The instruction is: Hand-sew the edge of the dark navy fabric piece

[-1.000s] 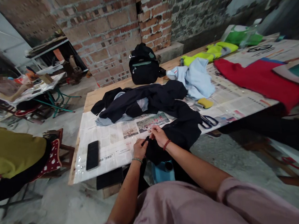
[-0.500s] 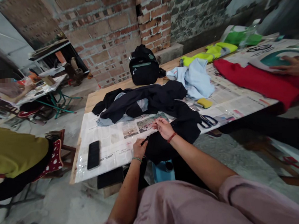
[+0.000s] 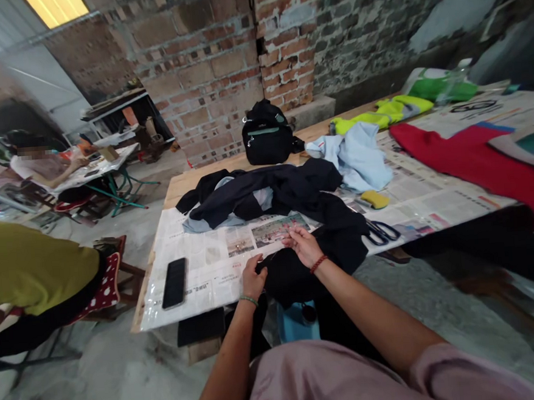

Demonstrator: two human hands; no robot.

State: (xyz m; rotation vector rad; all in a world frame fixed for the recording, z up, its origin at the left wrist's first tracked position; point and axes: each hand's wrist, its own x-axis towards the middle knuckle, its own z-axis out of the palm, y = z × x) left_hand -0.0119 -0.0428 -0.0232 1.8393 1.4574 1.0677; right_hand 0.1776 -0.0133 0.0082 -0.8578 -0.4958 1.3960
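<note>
Right hand shifted outward from left hand since earlier frame; both pinching black garment edge at table near edge, apparently stretching seam flat. Phone left, scissors right.

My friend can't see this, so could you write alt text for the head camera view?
Both hands, left hand and right hand, pinch the edge of a black garment on a newspaper-covered table. A phone lies left, scissors right.
</note>
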